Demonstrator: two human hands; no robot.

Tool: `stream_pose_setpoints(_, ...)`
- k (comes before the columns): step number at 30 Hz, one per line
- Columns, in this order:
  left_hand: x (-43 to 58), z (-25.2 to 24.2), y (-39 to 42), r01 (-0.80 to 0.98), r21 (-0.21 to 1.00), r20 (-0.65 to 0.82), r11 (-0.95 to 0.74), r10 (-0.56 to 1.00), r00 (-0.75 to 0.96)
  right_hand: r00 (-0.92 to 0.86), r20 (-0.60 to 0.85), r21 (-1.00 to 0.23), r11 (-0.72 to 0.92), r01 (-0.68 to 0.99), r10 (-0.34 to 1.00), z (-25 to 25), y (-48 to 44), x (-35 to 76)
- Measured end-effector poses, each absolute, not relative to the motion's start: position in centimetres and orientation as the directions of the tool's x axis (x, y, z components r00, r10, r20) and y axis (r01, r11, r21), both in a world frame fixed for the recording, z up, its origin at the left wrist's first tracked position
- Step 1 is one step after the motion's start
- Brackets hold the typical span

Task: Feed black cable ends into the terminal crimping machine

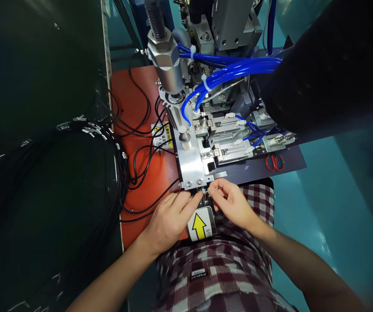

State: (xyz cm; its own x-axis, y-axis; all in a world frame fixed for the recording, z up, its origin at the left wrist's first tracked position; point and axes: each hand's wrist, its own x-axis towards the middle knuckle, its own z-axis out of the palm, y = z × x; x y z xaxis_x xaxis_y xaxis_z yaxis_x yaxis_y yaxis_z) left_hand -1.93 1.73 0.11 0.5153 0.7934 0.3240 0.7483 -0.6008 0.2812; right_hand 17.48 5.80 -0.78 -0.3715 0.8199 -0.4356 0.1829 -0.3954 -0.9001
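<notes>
My left hand (170, 216) rests on the orange mat (134, 99), its fingers pinched on a thin wire end at the front slot of the metal fixture (193, 164). My right hand (230, 201) is closed in a pinch right beside it, thumb and forefinger on the same small red-and-black wire piece (204, 195). The two hands' fingertips almost touch just below the fixture's front edge. Under the hands lies a plate with a yellow arrow (200, 225) pointing toward the machine.
A pneumatic press (165, 52) with blue air hoses (235, 69) stands behind the fixture. Black cables (141, 147) loop over the mat, and a bundle with metal ends (92, 130) lies left. Red scissors (274, 161) lie on the dark plate at right.
</notes>
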Motion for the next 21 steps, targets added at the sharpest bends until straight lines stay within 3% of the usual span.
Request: stream_pose_setpoints(21,-1.71,0.34,1.96,0.755,0.245,0.308,-0.608,0.787,0.534,-0.383,-0.444,-0.896,-0.403,0.187,0.81,-1.45,5.64,17.55)
